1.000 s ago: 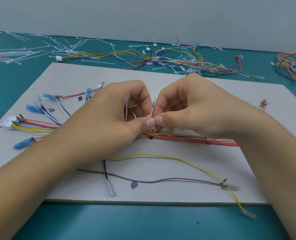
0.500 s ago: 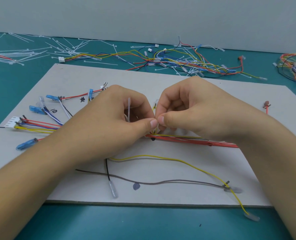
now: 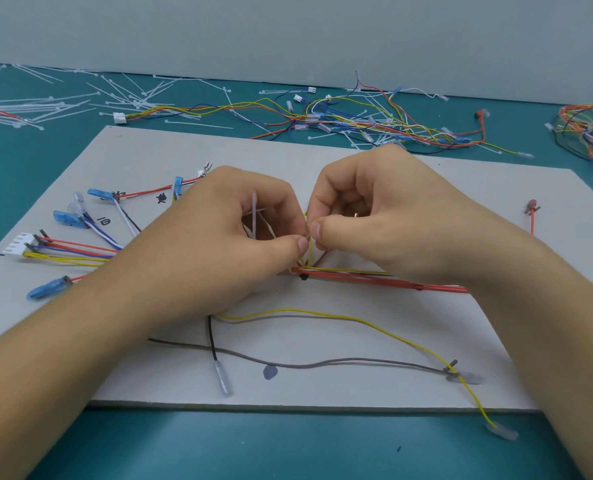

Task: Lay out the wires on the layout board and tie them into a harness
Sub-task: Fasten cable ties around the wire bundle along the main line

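Observation:
A grey layout board (image 3: pixel 323 161) lies on the teal table. Red, yellow and white wires (image 3: pixel 374 277) run bundled across its middle. My left hand (image 3: pixel 225 244) and my right hand (image 3: pixel 385 220) meet above this bundle, thumbs almost touching. A thin white cable tie (image 3: pixel 254 213) stands up inside my left hand's curled fingers, and both hands pinch it between thumb and forefinger just above the bundle. Loose yellow (image 3: pixel 374 322) and brown (image 3: pixel 323 363) wires trail across the board's near half. Wire ends with blue terminals (image 3: pixel 68 218) and a white connector (image 3: pixel 19 244) fan out at the left.
A tangle of spare coloured wires (image 3: pixel 374 121) lies behind the board, with loose white cable ties (image 3: pixel 45 105) scattered at the back left. Another wire coil (image 3: pixel 589 129) sits at the far right. A red-tipped wire (image 3: pixel 531 216) rests near the board's right edge.
Both hands stayed together over the bundle with only small finger movements on the tie. The view shifted slightly.

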A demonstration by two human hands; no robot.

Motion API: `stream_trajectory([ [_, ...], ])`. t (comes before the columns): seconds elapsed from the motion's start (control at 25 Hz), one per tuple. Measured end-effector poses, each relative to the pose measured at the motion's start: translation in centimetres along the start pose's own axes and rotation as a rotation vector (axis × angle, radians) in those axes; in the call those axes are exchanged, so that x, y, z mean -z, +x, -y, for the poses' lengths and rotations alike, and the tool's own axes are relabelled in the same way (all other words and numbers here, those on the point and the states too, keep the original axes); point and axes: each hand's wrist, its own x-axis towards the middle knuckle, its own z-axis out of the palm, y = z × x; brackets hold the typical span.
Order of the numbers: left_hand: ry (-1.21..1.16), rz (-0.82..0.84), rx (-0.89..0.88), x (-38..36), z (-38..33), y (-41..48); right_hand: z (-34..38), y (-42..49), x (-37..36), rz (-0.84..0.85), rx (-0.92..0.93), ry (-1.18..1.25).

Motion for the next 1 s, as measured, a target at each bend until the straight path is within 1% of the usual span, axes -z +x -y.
stream_trajectory([
  [0.4, 0.017, 0.042, 0.06, 0.3, 0.0, 0.0, 0.5, -0.5, 0.1, -0.056, 0.1, -0.207],
  [0.64, 0.009, 0.081, 0.097, 0.2, -0.4, -0.2, 0.6, -0.5, 0.6, -0.122, 0.151, -0.227],
  [1.0, 0.049, 0.052, 0.12, 0.1, -1.0, -0.2, 0.4, -0.4, 0.6, -0.194, 0.221, -0.267],
])
